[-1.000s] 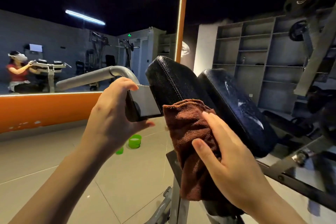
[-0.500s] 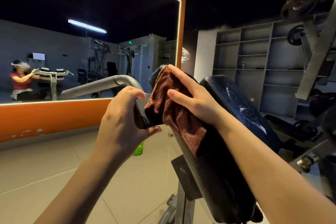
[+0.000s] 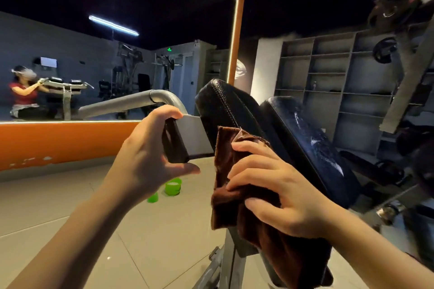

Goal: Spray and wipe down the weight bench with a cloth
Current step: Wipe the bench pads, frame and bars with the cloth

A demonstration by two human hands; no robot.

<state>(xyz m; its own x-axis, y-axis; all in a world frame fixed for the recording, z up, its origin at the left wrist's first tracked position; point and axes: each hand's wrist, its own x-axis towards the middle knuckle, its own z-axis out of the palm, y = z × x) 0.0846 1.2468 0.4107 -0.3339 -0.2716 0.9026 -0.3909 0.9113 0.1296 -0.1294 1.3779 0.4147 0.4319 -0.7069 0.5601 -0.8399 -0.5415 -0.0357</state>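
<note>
Two black padded cushions of the weight bench stand side by side: the left pad (image 3: 225, 105) and the right pad (image 3: 312, 145), whose surface shows wet streaks. A brown cloth (image 3: 234, 185) lies against the left pad's side. My right hand (image 3: 279, 187) presses the cloth to the pad, fingers curled over its folds. My left hand (image 3: 150, 157) grips the dark block and grey bracket (image 3: 195, 136) where the grey metal arm (image 3: 131, 103) joins the pad. No spray bottle is visible.
Two green containers (image 3: 172, 186) sit on the tiled floor below my left hand. A large orange-framed mirror (image 3: 94, 65) covers the left wall. Grey shelving (image 3: 328, 82) and a rack with weight plates (image 3: 389, 12) stand at the right. The bench's grey post (image 3: 232, 263) is below.
My right hand has slid the cloth from the top of the left pad down to its middle. The left hand has kept its grip on the bracket.
</note>
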